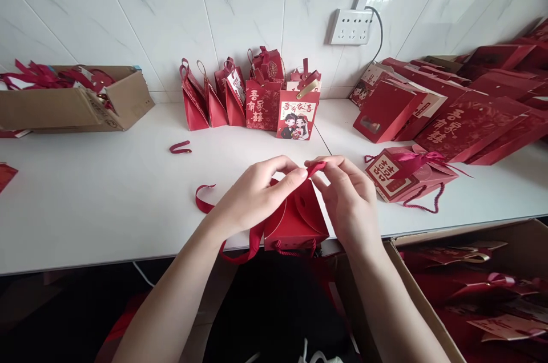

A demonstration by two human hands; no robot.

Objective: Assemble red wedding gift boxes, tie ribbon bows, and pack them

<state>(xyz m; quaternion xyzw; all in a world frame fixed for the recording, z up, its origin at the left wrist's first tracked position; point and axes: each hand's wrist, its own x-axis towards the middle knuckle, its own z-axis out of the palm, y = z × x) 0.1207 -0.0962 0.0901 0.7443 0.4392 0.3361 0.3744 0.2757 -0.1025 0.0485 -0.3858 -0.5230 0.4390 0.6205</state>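
A red gift box (295,225) with rounded top flaps sits at the front edge of the white table, a twisted cord handle on its near side. Above it, my left hand (268,189) and my right hand (349,194) both pinch a red ribbon (315,168), which stretches between their fingertips. A longer length of red ribbon hangs in a loop off the table edge by the box, and one end curls on the table left of my left wrist. My left hand hides part of the box's top.
Finished red gift bags (263,106) stand along the wall. A bow-tied box (411,174) and stacked red boxes (471,117) fill the right side. Cardboard cartons stand at left (55,106) and lower right (422,294). A short ribbon strip (180,150) lies on the table (107,192).
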